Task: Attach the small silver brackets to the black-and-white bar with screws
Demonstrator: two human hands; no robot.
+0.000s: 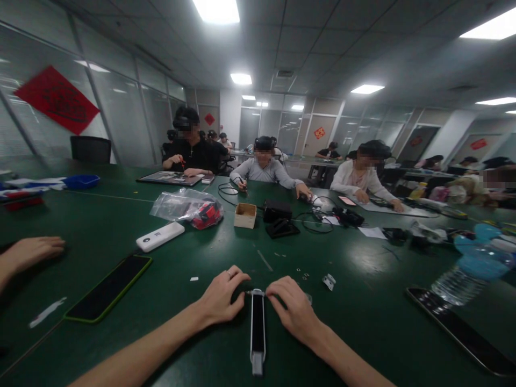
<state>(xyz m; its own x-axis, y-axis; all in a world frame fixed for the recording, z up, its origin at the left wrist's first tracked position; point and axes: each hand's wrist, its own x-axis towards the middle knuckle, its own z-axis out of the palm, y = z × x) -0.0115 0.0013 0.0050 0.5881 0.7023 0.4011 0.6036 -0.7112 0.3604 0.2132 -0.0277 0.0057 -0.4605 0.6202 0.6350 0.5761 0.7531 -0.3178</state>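
Note:
A slim black device with a pale frame [258, 328] lies lengthwise on the green table in front of me, a light grey tip at its near end. My left hand [226, 294], with a ring on one finger, is curled beside its far end. Thumb and fingertips come close together there, around something too small to make out. From the other side, my right hand [293, 307] bends its fingers in against the far right corner. Whatever those fingertips pinch is hidden. Beyond the right hand are several small rings [305, 277] and a small metal bracket [329, 282].
A green-edged phone [108, 290] and white power bank [160, 237] lie left, near another person's hand [34, 252]. Ahead are a plastic bag [181, 207], small box [245, 216] and black case [277, 210]. A dark phone [459, 330] and water bottle [463, 274] are right. Several people sit opposite.

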